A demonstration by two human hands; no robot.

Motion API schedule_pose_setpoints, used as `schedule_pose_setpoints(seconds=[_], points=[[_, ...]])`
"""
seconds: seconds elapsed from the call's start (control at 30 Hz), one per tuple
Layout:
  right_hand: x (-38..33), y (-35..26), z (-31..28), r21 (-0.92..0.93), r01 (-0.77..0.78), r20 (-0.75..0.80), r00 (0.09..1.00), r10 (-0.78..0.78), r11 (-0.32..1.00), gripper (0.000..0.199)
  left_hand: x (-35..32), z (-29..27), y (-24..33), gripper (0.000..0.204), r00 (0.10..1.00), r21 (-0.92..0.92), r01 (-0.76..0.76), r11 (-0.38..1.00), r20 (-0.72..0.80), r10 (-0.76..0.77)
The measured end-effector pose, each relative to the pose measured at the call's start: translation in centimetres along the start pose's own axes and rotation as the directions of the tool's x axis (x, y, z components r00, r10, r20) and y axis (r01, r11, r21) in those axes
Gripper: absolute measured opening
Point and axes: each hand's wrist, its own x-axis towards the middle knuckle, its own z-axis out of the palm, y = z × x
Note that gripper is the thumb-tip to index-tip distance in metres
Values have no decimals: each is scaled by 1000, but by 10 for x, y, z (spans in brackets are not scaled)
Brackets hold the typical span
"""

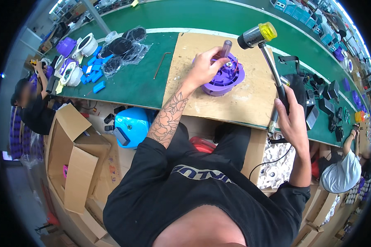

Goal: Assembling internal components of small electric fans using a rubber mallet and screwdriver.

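Observation:
My left hand (206,68) is closed round a screwdriver with a translucent dark handle (226,47), held upright over a round purple plastic housing (218,89). Its lower end is partly hidden by my fingers, so I cannot tell whether it touches the part inside. Red wires (237,66) show at the housing's right side. My right hand (292,119) grips a mallet (251,38) by its black handle. The mallet's head, one face yellow and the other black, is raised to the right of the screwdriver. Under the housing lies a wooden board (189,103).
A bent metal rod (161,66) lies left of the board. Blue battery-like packs (94,70), bagged black round covers (121,46) and white-purple housings cover the left. Black adapters and cables (327,103) lie right. Cardboard boxes (80,173) stand at lower left; people work at both sides.

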Motion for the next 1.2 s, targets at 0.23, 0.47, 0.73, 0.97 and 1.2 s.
schedule_pose_setpoints(seconds=[0.23, 0.47, 0.73, 0.97, 1.2], points=[[21, -24, -20, -121, 197, -158, 964, -214, 973, 42, 0, -3, 2, 29, 999, -77, 41, 996, -3, -41], [31, -21, -18, -258, 212, 35, 977, -210, 943, 45, 0, -4, -2, 27, 999, -10, 45, 999, 2, -45], [35, -38, -16, -280, 139, 197, 977, -85, 950, 45, 2, -2, -5, 25, 1000, -3, 24, 1000, 5, -24], [42, -37, -18, -350, 420, -111, 869, -483, 837, 45, 2, -4, -7, 25, 1000, -22, 27, 999, -8, -27], [30, -53, -31, -209, 279, -168, 934, -316, 937, 54, 0, 1, -9, 24, 999, -13, -11, 1000, -31, 10]])
